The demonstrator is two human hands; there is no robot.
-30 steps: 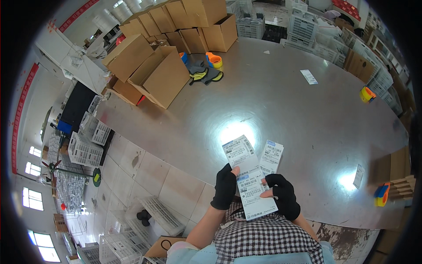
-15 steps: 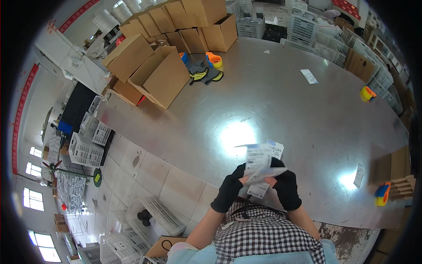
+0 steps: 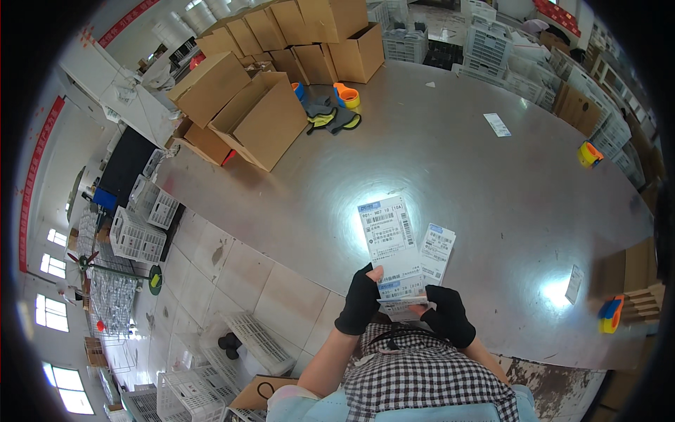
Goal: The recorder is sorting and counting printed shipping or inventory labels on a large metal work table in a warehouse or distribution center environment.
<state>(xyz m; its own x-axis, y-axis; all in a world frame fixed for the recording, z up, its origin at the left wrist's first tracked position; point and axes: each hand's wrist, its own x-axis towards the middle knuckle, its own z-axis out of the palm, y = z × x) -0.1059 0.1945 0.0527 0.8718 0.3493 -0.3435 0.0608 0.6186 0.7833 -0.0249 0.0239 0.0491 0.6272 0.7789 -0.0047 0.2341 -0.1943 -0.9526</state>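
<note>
Both gloved hands sit at six o'clock over the table [image 3: 492,211] edge. The left hand [image 3: 360,302] pinches the fanned paper labels [image 3: 402,253]; the right hand [image 3: 447,316] curls closed beneath them. Cardboard boxes [image 3: 260,112] stand at eleven o'clock.

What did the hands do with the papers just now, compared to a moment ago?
The left hand and right hand shuffled the white labels: half a second ago the sheets were bunched and mid-flip, and now they are fanned out flat again, one tall label in front on the left. Both hands kept their grip throughout. The cardboard boxes and the grey table stayed put.
</note>
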